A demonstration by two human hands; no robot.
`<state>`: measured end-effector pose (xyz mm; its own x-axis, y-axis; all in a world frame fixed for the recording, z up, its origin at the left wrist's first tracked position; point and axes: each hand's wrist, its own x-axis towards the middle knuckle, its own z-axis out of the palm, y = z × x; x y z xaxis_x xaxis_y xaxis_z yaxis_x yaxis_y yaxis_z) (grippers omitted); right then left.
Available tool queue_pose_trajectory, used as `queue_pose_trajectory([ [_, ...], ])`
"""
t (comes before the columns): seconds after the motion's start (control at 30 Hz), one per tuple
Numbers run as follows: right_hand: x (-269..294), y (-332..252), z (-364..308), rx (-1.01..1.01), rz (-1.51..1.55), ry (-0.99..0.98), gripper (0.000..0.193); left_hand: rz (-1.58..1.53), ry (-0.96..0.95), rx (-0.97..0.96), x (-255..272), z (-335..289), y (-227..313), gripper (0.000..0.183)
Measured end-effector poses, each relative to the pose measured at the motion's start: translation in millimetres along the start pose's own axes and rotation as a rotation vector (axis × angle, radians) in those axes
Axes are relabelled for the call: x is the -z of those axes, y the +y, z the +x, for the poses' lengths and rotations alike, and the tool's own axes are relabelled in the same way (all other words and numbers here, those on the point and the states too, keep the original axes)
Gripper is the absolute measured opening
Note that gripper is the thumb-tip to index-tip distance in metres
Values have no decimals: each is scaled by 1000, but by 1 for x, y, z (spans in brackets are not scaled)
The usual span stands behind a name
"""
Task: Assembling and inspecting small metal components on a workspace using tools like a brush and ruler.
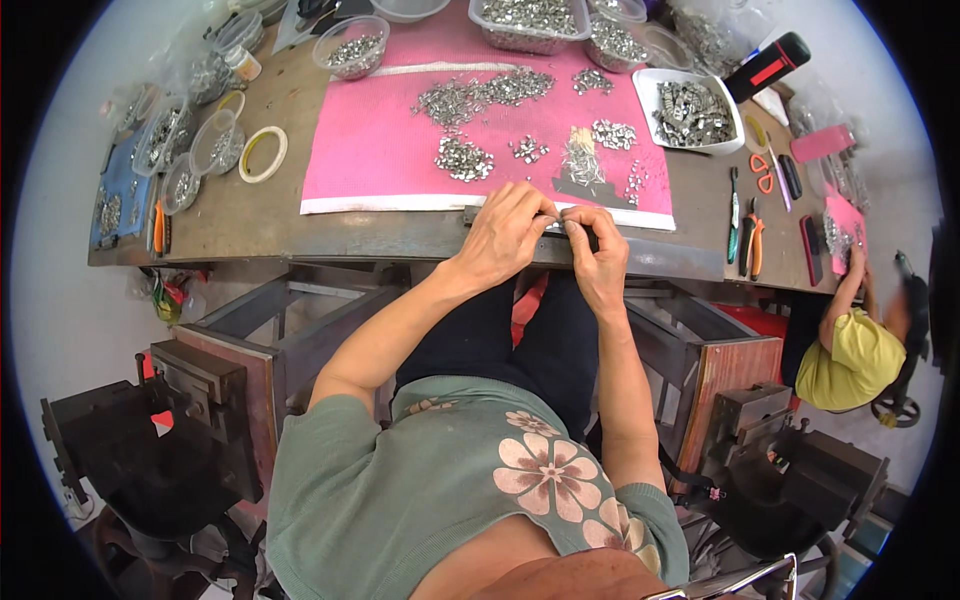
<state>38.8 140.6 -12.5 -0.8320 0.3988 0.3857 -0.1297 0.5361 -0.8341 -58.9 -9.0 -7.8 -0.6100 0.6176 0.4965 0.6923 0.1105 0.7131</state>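
Note:
My left hand (507, 232) and my right hand (599, 255) meet at the front edge of the table, thumbs and fingertips pinched close together. A tiny silvery piece (557, 225) shows between the fingertips; its exact shape is too small to tell. Under my left fingers lies a dark metal bar (471, 214), mostly covered by the hand. Just beyond on the pink mat (370, 150) are heaps of small shiny metal parts (463, 159). Thin metal pins (583, 165) lie on a dark plate (597, 191) beyond my right hand.
At the back stand clear tubs (352, 48) of metal parts, and a white tray (687, 112) right. Tape (263, 155) lies left. Pliers (756, 245), orange scissors (762, 172) and a black bottle (768, 66) are right. A person in yellow (852, 360) works at far right.

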Motion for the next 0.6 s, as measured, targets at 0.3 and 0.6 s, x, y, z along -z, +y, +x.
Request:
queue_pose_trajectory([
  [0.3,3,7,-9,188,-189,80,22,118,22,-48,-6,2,3,6],
  [0.6,7,10,-17,-18,-6,122,19,167,10,-60,-9,-2,6,8],
])
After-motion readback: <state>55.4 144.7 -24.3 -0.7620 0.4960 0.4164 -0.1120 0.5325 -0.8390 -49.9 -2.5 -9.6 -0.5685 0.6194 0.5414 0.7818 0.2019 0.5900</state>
